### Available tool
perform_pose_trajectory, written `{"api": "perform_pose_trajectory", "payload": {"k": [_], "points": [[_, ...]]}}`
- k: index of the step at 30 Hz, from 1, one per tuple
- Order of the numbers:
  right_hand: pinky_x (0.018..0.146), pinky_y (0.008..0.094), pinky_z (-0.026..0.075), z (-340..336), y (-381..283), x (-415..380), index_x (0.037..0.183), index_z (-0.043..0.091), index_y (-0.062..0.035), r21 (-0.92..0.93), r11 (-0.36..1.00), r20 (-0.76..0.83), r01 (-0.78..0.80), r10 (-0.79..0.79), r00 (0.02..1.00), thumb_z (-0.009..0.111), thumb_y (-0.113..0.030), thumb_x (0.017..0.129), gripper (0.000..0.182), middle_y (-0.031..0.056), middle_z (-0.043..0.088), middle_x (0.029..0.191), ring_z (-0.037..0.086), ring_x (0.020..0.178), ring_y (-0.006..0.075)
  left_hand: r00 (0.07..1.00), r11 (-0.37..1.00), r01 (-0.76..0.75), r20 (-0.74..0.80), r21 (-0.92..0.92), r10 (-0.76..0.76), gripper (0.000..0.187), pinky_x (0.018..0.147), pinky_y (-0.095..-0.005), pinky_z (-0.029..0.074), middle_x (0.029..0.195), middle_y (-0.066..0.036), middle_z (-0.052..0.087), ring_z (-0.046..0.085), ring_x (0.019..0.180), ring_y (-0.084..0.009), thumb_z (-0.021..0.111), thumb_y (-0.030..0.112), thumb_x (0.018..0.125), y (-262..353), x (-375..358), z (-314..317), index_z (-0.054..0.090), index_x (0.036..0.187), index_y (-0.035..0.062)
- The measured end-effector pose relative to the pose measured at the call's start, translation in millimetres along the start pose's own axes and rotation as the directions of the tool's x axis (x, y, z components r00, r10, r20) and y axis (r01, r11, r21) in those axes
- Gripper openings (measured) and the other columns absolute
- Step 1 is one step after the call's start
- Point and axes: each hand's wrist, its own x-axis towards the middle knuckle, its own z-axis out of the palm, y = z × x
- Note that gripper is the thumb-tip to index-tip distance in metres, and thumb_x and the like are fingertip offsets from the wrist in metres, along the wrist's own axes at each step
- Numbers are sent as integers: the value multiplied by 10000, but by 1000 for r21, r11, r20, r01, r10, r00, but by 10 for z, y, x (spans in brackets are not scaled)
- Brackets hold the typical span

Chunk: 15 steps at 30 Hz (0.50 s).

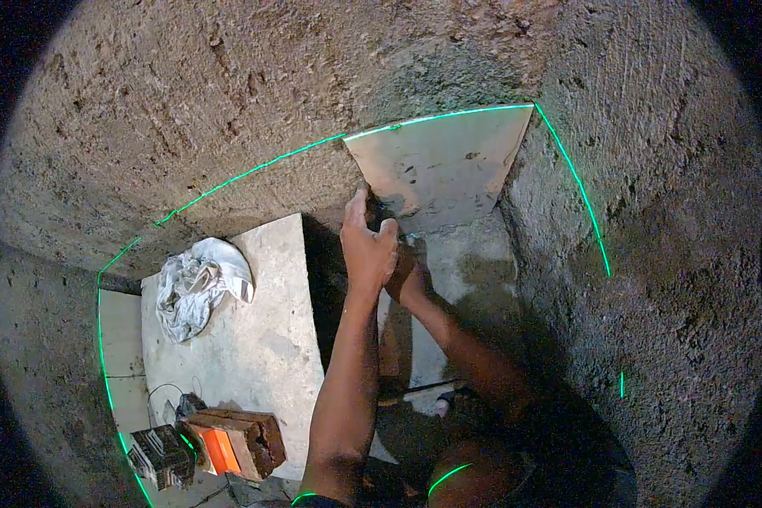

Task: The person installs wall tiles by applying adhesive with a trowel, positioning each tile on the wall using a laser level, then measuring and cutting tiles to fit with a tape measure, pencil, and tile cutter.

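1. The tile stands on edge, its flat face turned out into the room and its back toward the rough wall, close in the corner.
2. Its longer span in this view runs sideways along the wall. The upper edge climbs slightly to the right, and a bright green line follows it. The left edge slants down and rightward; the right edge meets or nearly meets the right wall.
3. The tile's face is pale, with darker spots and smudges. Below it is a pale panel, partly shadowed.
4. The tile lies beyond the hands, above and mostly to their right. The left hand is at its lower left edge, forefinger extended upward and thumb apart; whether it grips the tile, I cannot tell.
5. The right hand is just beside the left one, low under the tile and partly hidden behind it; I cannot tell whether it is open or closed.
6. Left of the hands is a pale slab, its far right corner below and left of the tile.
7. A crumpled white cloth lies near the slab's far left corner.
8. By the slab's near left corner sits a brown block, with an orange piece against it.
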Motion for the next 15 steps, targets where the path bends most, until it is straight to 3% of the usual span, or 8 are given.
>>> {"api": "perform_pose_trajectory", "payload": {"k": [1,3,4,6,7,10,15], "points": [[819,461,469,11,-17,68,1171,543,-45,-55,998,19,40,-39,999,591,-313,858,415,199,625,1058,595,1020,371,1000,1000,-5,4,-18,5,575,1056,-384,351,1272,-268,516,494,1203,-375,616,99,743,-17,6,2,478,1267,-94],[981,457,389,74,-91,190,1257,516,-88,-173,980,245,-100,141,959,532,-316,870,449,188,571,1207,529,1134,337,999,998,30,28,-59,-28,568,1051,-378,357,1269,-264,518,499,1198,-373,617,95,747,-60,19,-19,482,1267,-88],[981,457,389,54,-141,215,1257,516,-88,-182,977,234,-109,151,960,532,-316,870,449,188,571,1207,529,1134,337,997,993,67,56,-98,-62,561,1046,-373,362,1266,-260,521,503,1193,-371,618,90,751,-63,24,-28,486,1268,-81],[898,448,442,-24,-199,280,1200,518,-32,37,998,20,54,-54,998,602,-306,859,445,199,587,1161,555,1093,341,999,998,29,40,-63,-26,548,1019,-367,387,1253,-246,537,525,1172,-348,622,67,750,-53,20,-32,495,1264,-75],[898,448,442,105,-133,284,1200,518,-32,20,999,5,45,-45,999,602,-306,859,445,199,587,1161,555,1093,341,1000,996,8,23,-88,-6,546,1011,-368,394,1247,-242,543,533,1163,-341,622,61,748,-52,19,-27,496,1260,-78],[1004,411,385,400,56,238,1267,464,-46,-84,996,32,40,-37,999,627,-298,857,508,168,522,1264,488,1187,300,1000,999,-1,18,-46,2,541,1020,-365,387,1240,-236,553,537,1166,-331,620,64,751,-62,26,-23,499,1258,-77],[1074,398,321,48,-273,260,1329,407,-63,118,993,135,-3,-13,991,639,-285,864,566,141,463,1335,431,1247,280,1000,1000,8,-10,-6,-8,535,1029,-370,381,1258,-255,540,516,1197,-340,614,66,750,-63,11,-8,503,1252,-81]]}}
